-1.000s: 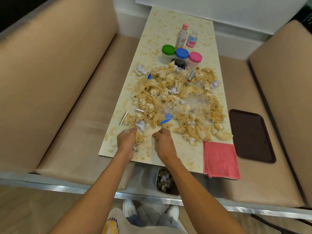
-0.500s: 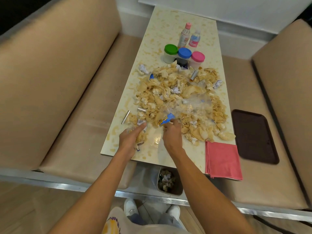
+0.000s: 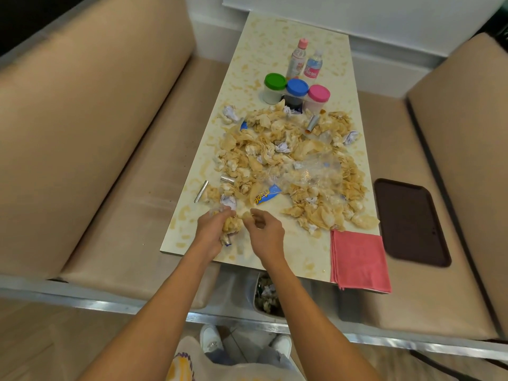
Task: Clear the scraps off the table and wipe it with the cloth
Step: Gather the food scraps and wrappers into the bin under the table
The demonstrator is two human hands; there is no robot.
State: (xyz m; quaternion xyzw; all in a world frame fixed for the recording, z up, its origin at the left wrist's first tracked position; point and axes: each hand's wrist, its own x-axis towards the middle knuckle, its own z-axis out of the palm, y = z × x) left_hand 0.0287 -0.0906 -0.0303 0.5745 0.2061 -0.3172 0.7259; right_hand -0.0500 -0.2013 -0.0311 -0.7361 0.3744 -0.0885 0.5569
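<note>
- Compared with half a second earlier, the left hand (image 3: 213,232) had kept its place at the near edge of the table (image 3: 189,244). The right hand (image 3: 265,233) had drawn back from the blue wrapper (image 3: 265,196) and sat just beside the left.
- Left hand: fingers were curled round a clump of scraps (image 3: 232,225), a full grip.
- Right hand: fingers were curled, and thumb and fingertips appeared to pinch a small scrap (image 3: 246,215); the contact was partly hidden.
- Scrap pile (image 3: 288,160): it lay ahead of and to the right of both hands. Its long axis ran away from the person along the table's length, and the right hand was nearer its bulk.
- Bin (image 3: 268,298): it stood under the near edge, below the right forearm, and already held scraps. Judged: the drop would go back toward the person and down.
- Cloth (image 3: 357,259): it lay folded at the near right corner, overhanging the edge, long axis pointing away from the person. It was well right of the right hand and untouched. Wiping was not yet begun.
</note>
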